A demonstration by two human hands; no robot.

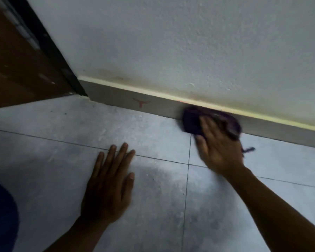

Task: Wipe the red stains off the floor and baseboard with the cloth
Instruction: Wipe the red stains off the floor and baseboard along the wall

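A pale, rough-plastered wall (189, 42) fills the upper half of the view, discoloured yellowish-brown just above its foot. Below it spreads the floor (53, 139) of large grey mottled tiles with thin dark grout lines. At far left stands a brown door (16, 70) with a dark frame edge. Along the foot of the wall runs the grey baseboard (116, 95), capped by a cream strip. On its face, left of centre, sits a faint red stain (141, 102) shaped like a small three-armed mark; a second trace of red (180, 101) shows on the cream strip, just above the left end of the cloth.

The left hand (109, 184) lies flat on the floor, palm down, fingers spread slightly, holding nothing. The right hand (218, 148), blurred, presses the cloth (191, 120) against the baseboard where it meets the floor, fingers laid over it. The cloth is dark purple, bunched into a wad, with a loose tail (249, 149) trailing on the tile beside the wrist. A blue-clad shape (0, 215) fills the lower left corner.
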